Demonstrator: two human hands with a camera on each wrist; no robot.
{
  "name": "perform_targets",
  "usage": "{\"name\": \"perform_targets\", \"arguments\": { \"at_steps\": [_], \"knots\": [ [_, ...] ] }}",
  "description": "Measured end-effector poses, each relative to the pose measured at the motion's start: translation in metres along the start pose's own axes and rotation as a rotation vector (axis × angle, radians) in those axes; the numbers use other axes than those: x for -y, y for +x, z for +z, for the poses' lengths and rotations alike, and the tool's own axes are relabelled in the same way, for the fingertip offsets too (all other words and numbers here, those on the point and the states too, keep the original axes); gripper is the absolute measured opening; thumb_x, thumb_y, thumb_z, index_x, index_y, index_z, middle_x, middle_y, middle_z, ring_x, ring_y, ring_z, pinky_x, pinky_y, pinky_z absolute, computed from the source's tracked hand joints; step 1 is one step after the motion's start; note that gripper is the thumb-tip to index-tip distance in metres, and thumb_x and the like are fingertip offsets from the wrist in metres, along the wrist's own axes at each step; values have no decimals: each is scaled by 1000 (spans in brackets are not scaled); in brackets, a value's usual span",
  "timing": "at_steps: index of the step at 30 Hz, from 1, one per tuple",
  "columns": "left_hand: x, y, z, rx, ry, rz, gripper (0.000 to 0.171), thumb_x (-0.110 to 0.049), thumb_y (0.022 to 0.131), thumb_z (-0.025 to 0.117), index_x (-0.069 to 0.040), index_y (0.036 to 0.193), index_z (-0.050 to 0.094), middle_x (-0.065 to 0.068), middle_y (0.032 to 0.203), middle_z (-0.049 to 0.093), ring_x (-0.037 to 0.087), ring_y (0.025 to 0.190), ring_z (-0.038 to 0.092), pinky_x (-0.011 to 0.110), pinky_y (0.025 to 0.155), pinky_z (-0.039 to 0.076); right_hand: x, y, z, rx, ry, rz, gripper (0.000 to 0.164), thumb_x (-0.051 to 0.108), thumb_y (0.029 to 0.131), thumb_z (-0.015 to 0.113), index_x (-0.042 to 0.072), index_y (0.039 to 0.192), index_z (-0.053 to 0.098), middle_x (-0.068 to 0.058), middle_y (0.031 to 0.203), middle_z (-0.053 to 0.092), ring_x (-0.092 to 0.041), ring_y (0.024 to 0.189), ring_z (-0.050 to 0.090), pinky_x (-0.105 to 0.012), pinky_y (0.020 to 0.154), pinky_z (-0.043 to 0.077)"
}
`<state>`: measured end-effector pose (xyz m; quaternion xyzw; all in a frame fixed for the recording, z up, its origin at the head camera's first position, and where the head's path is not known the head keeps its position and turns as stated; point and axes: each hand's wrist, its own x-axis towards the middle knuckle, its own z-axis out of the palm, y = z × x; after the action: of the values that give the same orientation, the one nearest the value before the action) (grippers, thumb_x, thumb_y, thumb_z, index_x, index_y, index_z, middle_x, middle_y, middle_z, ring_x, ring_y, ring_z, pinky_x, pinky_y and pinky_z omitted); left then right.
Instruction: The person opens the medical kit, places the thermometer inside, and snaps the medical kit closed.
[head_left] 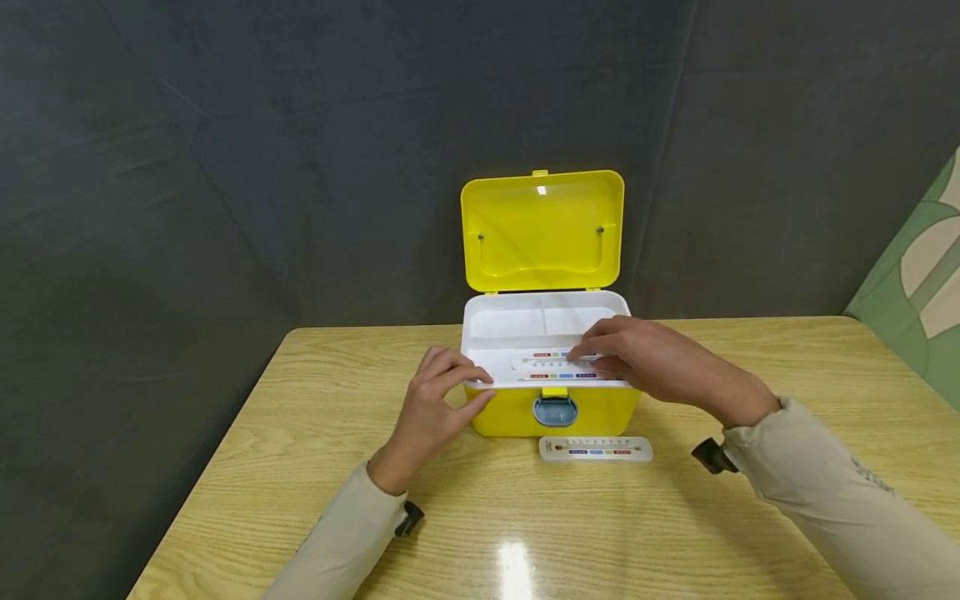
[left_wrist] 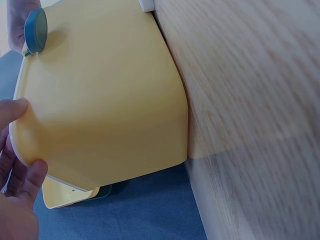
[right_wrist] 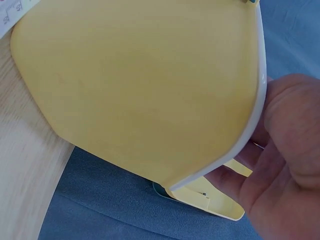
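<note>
A yellow storage box (head_left: pixel 498 414) with a white inner tray (head_left: pixel 504 321) stands with its lid (head_left: pixel 540 229) raised. My left hand (head_left: pixel 435 392) holds the tray rim at the front left corner; its thumb and a finger touch the yellow wall in the left wrist view. With its fingers inside the tray, my right hand (head_left: pixel 645 354) pinches the right part of a white thermometer (head_left: pixel 536 360). A second thermometer (head_left: pixel 558 376) lies in front of it, partly hidden by the rim. A third thermometer (head_left: pixel 596 450) lies on the table before the box.
The wooden table (head_left: pixel 420 533) reaches back to a dark cloth wall (head_left: pixel 337 167). Dividers split the tray into compartments. A blue-grey latch (head_left: pixel 555 411) hangs on the box front. A green patterned panel (head_left: pixel 918 275) stands at the right.
</note>
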<state>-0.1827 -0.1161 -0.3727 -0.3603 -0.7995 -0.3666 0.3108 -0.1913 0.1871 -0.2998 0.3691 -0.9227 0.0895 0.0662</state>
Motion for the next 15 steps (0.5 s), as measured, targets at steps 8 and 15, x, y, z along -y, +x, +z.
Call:
{"name": "perform_targets", "arguments": {
  "at_steps": [8,15],
  "knots": [
    [0,0,0,-1,0,3,14,-8,78,84,-11,87,74,0,88,62,17,90,52,31,82,47,0,0,-1,-3,11,-12,34,4,86,75,21,117,75,-1,114,71,-17,100,66,-37,83,58],
    [0,1,1,-3,0,3,14,-8,78,84,-11,87,74,1,88,62,17,90,52,31,82,47,0,1,-1,16,8,9,32,6,88,75,20,117,74,0,114,72,-17,100,68,-37,84,58]
  ]
}}
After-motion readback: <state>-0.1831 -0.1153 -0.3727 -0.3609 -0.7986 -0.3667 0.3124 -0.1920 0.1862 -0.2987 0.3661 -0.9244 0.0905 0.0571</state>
